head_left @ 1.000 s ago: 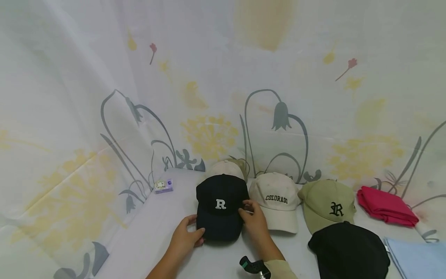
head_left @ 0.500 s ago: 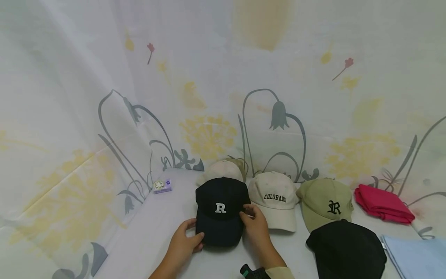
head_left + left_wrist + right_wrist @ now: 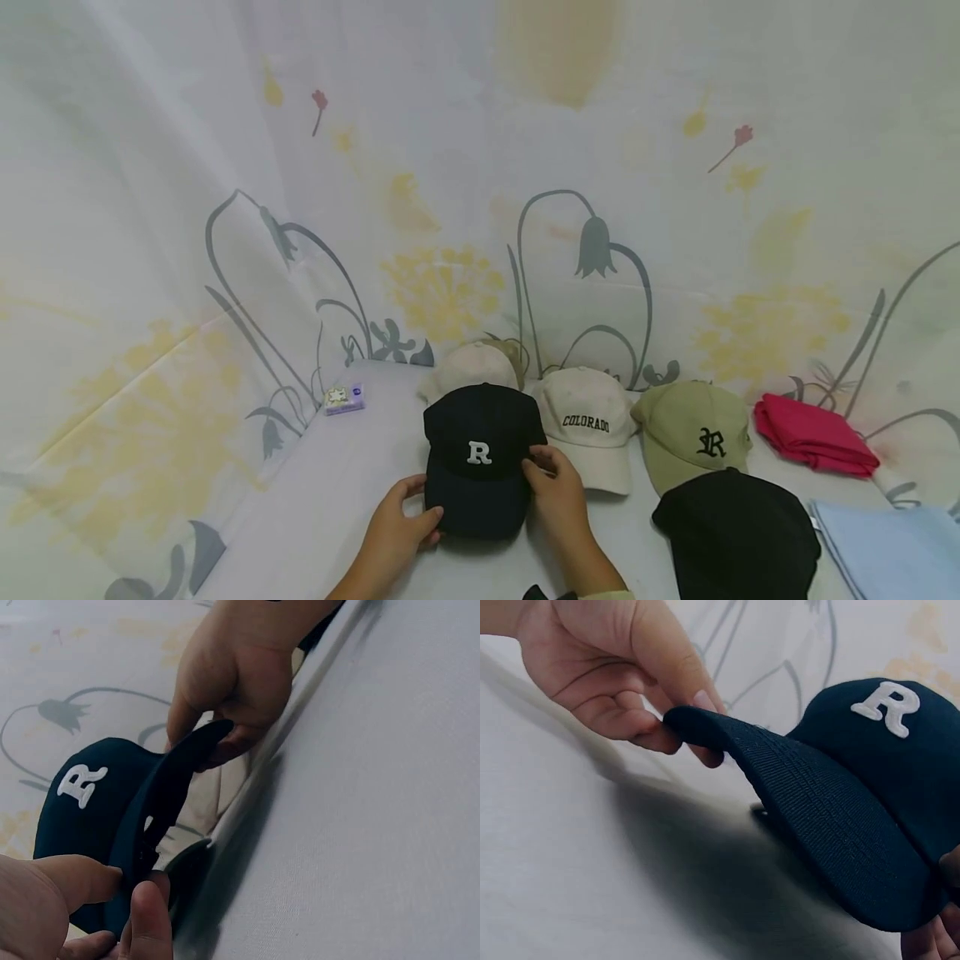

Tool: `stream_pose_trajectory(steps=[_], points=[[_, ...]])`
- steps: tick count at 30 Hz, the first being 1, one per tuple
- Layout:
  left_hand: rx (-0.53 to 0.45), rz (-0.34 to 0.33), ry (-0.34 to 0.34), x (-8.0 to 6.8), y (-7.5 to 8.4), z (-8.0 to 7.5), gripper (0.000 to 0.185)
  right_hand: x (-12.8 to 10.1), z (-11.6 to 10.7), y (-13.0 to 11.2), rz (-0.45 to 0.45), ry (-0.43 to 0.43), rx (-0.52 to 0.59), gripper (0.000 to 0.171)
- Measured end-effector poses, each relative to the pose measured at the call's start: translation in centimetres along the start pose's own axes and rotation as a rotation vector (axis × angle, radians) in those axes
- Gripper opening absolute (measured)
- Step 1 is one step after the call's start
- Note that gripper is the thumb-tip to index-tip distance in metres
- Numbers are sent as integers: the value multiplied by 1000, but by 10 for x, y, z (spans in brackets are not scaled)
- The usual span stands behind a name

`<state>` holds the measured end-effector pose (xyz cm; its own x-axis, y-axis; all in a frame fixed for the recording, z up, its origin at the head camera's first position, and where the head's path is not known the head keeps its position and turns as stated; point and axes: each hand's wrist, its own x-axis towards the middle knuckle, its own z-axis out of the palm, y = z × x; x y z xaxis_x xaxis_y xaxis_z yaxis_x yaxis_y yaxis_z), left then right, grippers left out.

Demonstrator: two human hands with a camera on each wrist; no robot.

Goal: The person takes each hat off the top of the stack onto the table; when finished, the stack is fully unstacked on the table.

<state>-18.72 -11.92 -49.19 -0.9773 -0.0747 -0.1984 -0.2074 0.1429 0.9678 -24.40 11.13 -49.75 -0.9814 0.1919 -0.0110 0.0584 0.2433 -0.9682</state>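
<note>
A dark navy baseball cap (image 3: 480, 467) with a white letter R on its front is held between my two hands, brim toward me. My left hand (image 3: 397, 527) pinches the left edge of the brim (image 3: 795, 795), thumb on top and fingers beneath. At the cap's right side, my right hand (image 3: 558, 500) pinches the edge where brim and crown meet. In the right wrist view the brim hangs above the white surface and casts a shadow on it. Part of a cream cap (image 3: 476, 367) shows behind the navy one.
A cream COLORADO cap (image 3: 588, 417), an olive cap (image 3: 697, 429) and a black cap (image 3: 738, 533) stand to the right. Beyond them lie a folded red cloth (image 3: 813, 433) and a light blue cloth (image 3: 888, 542). A small purple box (image 3: 345, 399) sits at the back left.
The navy cap has come slightly nearer to me, with both hands still gripping it. My right hand has moved down along with it. The whole view has shifted a little.
</note>
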Motion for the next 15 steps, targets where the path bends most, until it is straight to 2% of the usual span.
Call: stream_pose_trajectory(steps=[15], points=[[100, 0, -39, -14, 7, 9, 66, -19, -28, -7, 87, -32, 66, 32]])
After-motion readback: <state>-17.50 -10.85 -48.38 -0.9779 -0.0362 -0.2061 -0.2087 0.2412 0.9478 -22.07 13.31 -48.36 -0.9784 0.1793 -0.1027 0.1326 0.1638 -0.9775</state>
